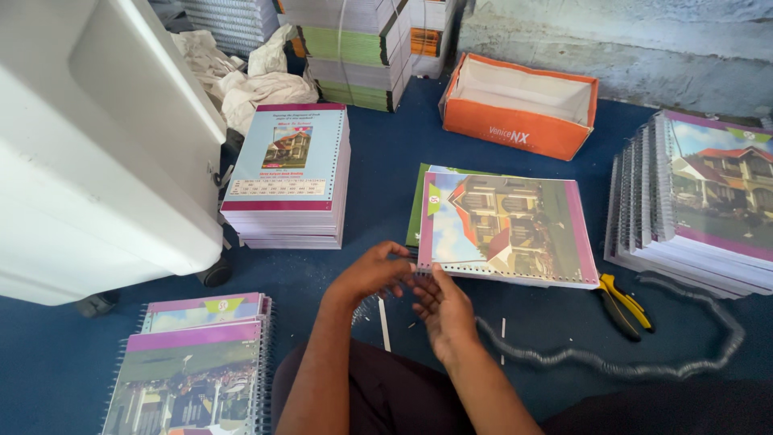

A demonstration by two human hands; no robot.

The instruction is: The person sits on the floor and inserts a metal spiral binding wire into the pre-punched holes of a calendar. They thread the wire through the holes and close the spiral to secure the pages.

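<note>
Purple-edged notebook [507, 229], hands [407, 286] meeting, perhaps pinching

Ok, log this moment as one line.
left hand: at punched notebook corner | right hand: open, beside it | wire coil: on floor, right | pliers: lying unused

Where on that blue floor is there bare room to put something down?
Bare blue floor lies between the tall stack of unbound books and the orange box. Another patch sits left, between the white machine and the spiral-bound notebooks. It is crowded near both hands, the left hand and right hand, by the open book, pliers and wire coil.
</note>
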